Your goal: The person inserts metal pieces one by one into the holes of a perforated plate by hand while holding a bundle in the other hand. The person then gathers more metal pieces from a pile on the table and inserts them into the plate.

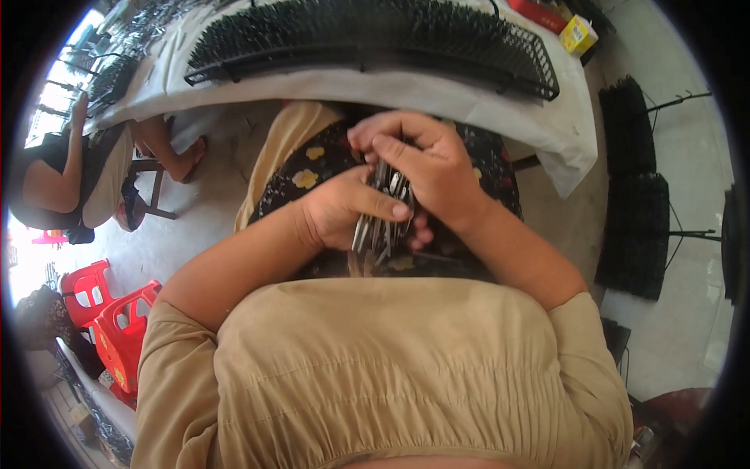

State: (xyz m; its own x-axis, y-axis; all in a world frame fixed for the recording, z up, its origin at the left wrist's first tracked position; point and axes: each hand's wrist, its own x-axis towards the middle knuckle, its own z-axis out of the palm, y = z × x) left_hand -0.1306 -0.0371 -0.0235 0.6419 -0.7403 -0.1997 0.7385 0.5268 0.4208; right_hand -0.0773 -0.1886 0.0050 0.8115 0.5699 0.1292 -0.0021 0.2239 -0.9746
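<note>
Bundle of thin metal pieces [380, 228] held over the black floral cloth [307, 166] on the lap, just off the white-covered table [576, 144]. Gripped by the left hand [337, 205], thumb laid across, fingertips wrapped round the far side. Upper end partly hidden by the curled right hand [428, 160]; whether anything is pinched there can't be told. Ends look uneven: loose pieces could be shed if thumb pressure is eased.
</note>
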